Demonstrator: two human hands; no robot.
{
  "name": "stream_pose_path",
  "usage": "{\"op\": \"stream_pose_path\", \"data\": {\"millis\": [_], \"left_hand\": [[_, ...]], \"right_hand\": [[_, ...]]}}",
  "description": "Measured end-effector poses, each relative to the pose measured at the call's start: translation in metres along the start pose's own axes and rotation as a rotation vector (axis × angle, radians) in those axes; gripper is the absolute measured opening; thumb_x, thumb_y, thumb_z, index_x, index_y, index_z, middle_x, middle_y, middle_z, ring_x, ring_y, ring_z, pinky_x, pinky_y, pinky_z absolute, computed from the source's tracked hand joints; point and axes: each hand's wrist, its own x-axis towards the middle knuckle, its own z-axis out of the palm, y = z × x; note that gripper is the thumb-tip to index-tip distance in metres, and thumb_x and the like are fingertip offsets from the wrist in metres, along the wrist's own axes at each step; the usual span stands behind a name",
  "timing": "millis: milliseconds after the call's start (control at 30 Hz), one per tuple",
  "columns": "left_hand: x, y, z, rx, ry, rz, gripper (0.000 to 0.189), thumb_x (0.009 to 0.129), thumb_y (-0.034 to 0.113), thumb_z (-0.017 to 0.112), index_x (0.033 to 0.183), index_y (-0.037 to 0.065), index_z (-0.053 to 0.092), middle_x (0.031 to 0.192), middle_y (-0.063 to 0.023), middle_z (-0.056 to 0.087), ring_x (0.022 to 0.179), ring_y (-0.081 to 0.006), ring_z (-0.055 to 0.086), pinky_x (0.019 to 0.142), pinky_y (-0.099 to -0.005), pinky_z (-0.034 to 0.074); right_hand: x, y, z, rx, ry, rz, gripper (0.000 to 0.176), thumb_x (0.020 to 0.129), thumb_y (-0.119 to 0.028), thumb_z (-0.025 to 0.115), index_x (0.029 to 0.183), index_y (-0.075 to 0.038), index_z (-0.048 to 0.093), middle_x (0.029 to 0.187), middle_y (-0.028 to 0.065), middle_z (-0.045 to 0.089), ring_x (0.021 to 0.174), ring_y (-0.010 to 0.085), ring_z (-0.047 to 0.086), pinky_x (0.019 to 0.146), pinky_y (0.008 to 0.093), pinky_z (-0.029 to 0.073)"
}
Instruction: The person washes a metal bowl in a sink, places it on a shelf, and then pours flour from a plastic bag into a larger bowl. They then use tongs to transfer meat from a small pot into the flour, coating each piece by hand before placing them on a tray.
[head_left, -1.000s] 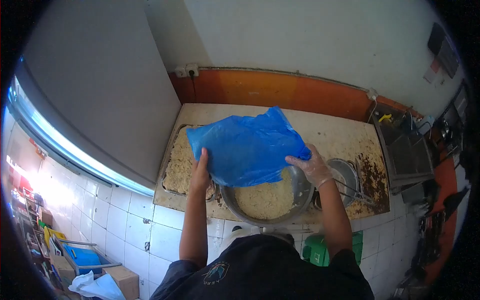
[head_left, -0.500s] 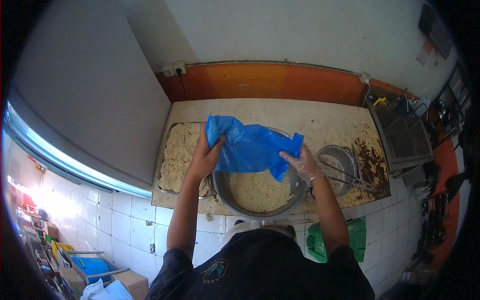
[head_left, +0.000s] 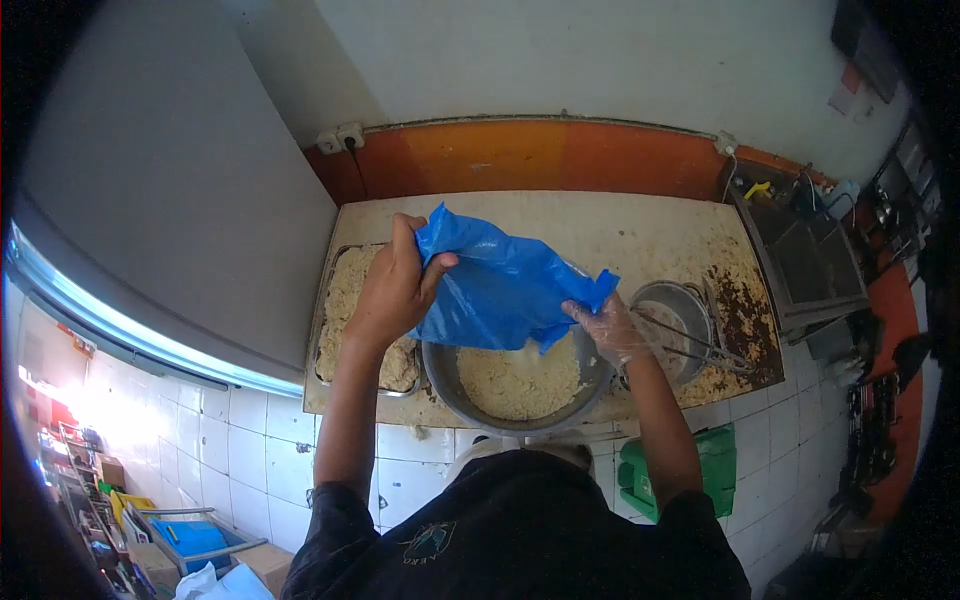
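Blue bag (head_left: pixel 500 290) is held stretched above the bowl (head_left: pixel 436 372), gripped by the bare left hand (head_left: pixel 395 290) and pinched by the gloved right hand (head_left: pixel 610 330); the crumbly food (head_left: pixel 515 380) beneath is left half uncovered.

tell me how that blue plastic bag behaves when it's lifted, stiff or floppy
Probably floppy: the blue plastic bag sags and creases between the left hand and the right hand. Likely light, since pinched edges alone hold it above the metal bowl. Possibly slippery against the clear glove.
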Motion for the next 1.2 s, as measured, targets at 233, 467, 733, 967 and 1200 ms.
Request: {"op": "stream_pose_path", "data": {"millis": [233,467,733,967,1200], "left_hand": [[0.016,0.006,-0.012,-0.107,-0.007,0.198,0.04,0.092,0.038,0.044,0.098,0.0,0.035,0.077,-0.0201,0.054,0.073,-0.0356,0.056,0.066,-0.0408,0.044],[0.041,0.037,-0.025,-0.156,-0.097,0.101,0.029,0.094,0.03,0.039,0.092,0.001,0.036,0.076,-0.0195,0.052,0.07,-0.035,0.053,0.064,-0.0401,0.041],[0.054,0.05,-0.016,-0.147,-0.091,0.13,0.024,0.092,0.025,0.045,0.092,0.001,0.038,0.073,-0.0182,0.052,0.068,-0.0358,0.053,0.063,-0.0398,0.041],[0.069,0.067,-0.02,-0.177,-0.107,0.312,0.022,0.09,0.022,0.049,0.093,0.0,0.043,0.076,-0.0189,0.055,0.071,-0.0358,0.056,0.064,-0.0395,0.043],[0.082,0.082,-0.017,-0.209,-0.102,0.504,0.023,0.085,0.022,0.059,0.088,0.002,0.051,0.075,-0.0121,0.055,0.069,-0.0229,0.054,0.066,-0.0331,0.043]], "right_hand": [[-0.001,-0.003,-0.005,0.086,-0.024,-0.006,0.036,0.08,-0.013,0.066,0.111,-0.002,0.051,0.1,0.0048,0.057,0.092,0.0147,0.053,0.082,0.0311,0.044],[-0.003,-0.016,-0.011,-0.029,-0.004,0.047,0.035,0.082,-0.018,0.065,0.111,-0.003,0.053,0.101,0.0062,0.057,0.092,0.0164,0.053,0.084,0.0325,0.043],[-0.025,-0.032,-0.011,0.025,0.025,0.106,0.038,0.08,-0.022,0.067,0.11,-0.003,0.054,0.1,0.007,0.059,0.093,0.018,0.054,0.085,0.0328,0.042],[-0.025,-0.01,-0.018,0.044,0.066,0.095,0.044,0.078,-0.025,0.068,0.114,-0.003,0.053,0.106,0.0076,0.059,0.096,0.0215,0.055,0.087,0.0365,0.042],[-0.025,-0.011,-0.019,0.067,0.163,-0.018,0.049,0.078,-0.035,0.066,0.112,-0.002,0.054,0.106,0.0123,0.059,0.099,0.0248,0.054,0.088,0.0367,0.04]]}}
